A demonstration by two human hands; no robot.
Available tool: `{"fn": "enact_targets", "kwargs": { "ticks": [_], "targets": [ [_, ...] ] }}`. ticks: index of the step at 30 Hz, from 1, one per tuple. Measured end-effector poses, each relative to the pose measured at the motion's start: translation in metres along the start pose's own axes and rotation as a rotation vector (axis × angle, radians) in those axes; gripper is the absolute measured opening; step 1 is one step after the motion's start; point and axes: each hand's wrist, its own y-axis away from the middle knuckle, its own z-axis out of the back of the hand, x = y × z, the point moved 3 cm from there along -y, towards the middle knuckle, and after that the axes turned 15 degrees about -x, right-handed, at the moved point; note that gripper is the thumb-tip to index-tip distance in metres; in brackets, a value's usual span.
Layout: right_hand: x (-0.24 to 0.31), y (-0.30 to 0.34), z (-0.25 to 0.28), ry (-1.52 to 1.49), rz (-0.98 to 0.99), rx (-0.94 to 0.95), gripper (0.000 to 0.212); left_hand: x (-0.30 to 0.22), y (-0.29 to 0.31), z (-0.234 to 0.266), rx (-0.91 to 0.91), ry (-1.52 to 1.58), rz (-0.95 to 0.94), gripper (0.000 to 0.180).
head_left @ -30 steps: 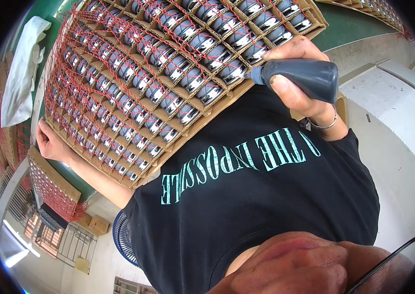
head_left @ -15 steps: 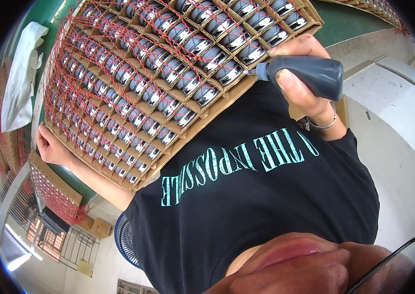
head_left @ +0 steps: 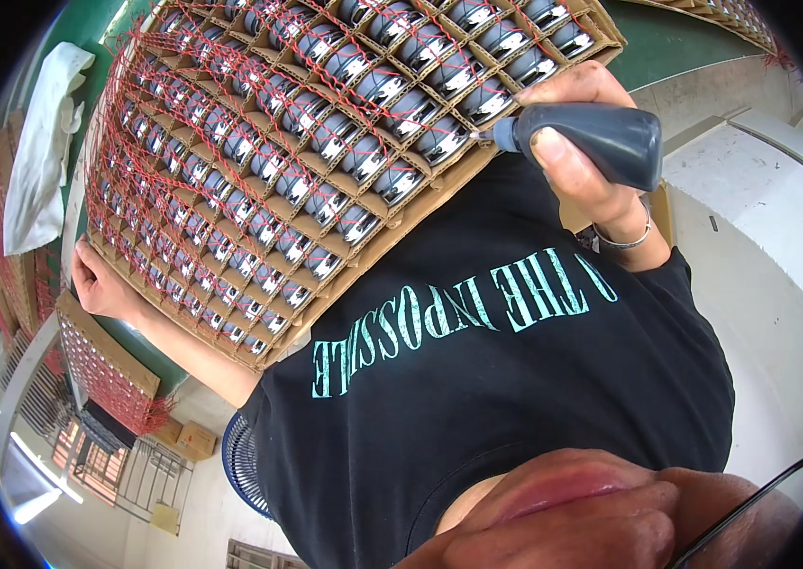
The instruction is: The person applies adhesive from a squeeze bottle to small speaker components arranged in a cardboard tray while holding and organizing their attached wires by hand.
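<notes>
A dark squeeze bottle (head_left: 601,142) with a thin nozzle lies tilted in my right hand (head_left: 577,166), fingers and thumb wrapped round it. Its tip points left, close to a small round part (head_left: 441,140) at the near right edge of a cardboard tray (head_left: 401,226); whether they touch, I cannot tell. Dark grey, silver-banded parts fill the tray's divided cells in rows. Thin red wires (head_left: 250,71) trail over them, densest toward the left. Beside the tray's left corner, my left hand (head_left: 103,284) has its fingers curled in; anything inside them is hidden.
The tray lies on a green tabletop (head_left: 681,38). A crumpled white sheet (head_left: 41,152) is left of it. Another filled tray (head_left: 108,365) sits at the lower left, and one more (head_left: 714,19) at the far right. A blue basket (head_left: 242,465) stands below my left arm.
My right hand and the bottle have shifted very slightly, the bottle's base a touch to the left and up. The left hand and the tray look the same.
</notes>
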Motion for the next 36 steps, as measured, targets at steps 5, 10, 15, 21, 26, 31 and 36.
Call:
{"fn": "enact_targets", "kwargs": {
  "ticks": [5,10,15,21,26,31,36],
  "targets": [
    [-0.002,0.0,0.001,0.02,0.015,0.013,0.011,0.004,-0.001,0.0,0.004,-0.021,-0.002,0.029],
    [0.0,-0.004,-0.001,0.005,-0.01,0.004,0.012,0.0,-0.006,-0.001,0.006,-0.016,-0.008,0.03],
    [-0.001,-0.003,-0.001,-0.001,-0.023,0.009,0.012,0.005,-0.004,-0.001,0.009,-0.003,0.006,0.03],
    [-0.001,0.0,-0.003,-0.011,0.04,0.009,0.012,0.002,-0.003,0.002,0.001,-0.02,-0.013,0.031],
    [0.002,0.0,-0.005,0.03,0.044,0.048,0.014,0.003,-0.001,0.003,0.007,-0.018,-0.009,0.03],
    [0.0,-0.004,-0.006,0.054,0.018,0.048,0.015,0.001,-0.001,-0.004,-0.001,-0.006,-0.005,0.03],
    [0.003,-0.01,-0.006,0.05,0.076,0.028,0.015,0.0,-0.006,-0.004,-0.013,0.015,0.013,0.029]
  ]
}}
